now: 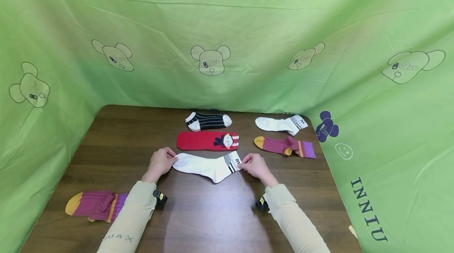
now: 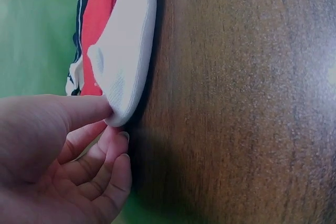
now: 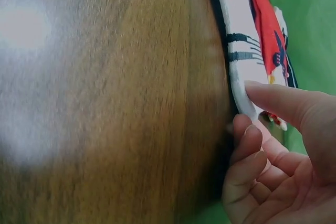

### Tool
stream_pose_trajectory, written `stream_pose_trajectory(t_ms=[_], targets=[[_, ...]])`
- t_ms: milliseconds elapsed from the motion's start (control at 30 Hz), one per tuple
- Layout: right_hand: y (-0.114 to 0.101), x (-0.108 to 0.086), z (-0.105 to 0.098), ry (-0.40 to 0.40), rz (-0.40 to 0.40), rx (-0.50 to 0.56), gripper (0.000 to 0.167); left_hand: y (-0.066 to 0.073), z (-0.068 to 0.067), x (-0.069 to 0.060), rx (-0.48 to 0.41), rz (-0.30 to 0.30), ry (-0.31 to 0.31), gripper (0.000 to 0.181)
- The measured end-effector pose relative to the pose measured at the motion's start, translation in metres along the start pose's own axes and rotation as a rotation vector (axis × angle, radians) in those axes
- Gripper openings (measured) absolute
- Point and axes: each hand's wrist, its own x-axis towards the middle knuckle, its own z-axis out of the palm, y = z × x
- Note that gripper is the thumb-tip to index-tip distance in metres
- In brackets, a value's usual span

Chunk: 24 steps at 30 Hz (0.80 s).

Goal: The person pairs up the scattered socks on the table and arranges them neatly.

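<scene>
A white sock (image 1: 202, 165) with dark stripes at its cuff lies stretched sideways between both hands, in front of a red sock (image 1: 198, 141). Its toe end is pinched by my left hand (image 1: 161, 163), thumb on top, as the left wrist view also shows. My right hand (image 1: 256, 165) pinches the striped cuff at the other end; in the right wrist view the thumb (image 3: 278, 98) presses on the cuff and the other fingers curl beneath. The red sock bears a cartoon figure.
Behind the red sock lies a black striped sock pair (image 1: 211, 121). To the right are another white sock (image 1: 276, 124) and a maroon sock (image 1: 276, 144) with yellow toe. A matching maroon sock (image 1: 93, 204) lies front left, partly under the left sleeve. Green cloth (image 1: 213, 20) surrounds the wooden table (image 1: 209, 213).
</scene>
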Motion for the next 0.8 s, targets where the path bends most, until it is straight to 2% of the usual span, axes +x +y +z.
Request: stream_pose_trajectory(t_ms=[333,500,800], targets=[[0.004,0.003,-0.004,-0.002,0.001,-0.026,0.016,0.001,-0.001,0.000,0.000,-0.011,0.004,0.011],[0.000,0.001,-0.007,0.004,0.002,0.016,0.015,0.004,-0.004,0.000,-0.010,-0.004,0.008,0.015],[-0.001,0.003,-0.014,0.039,0.029,0.151,0.021,0.010,-0.011,0.000,-0.030,-0.007,0.053,0.026]])
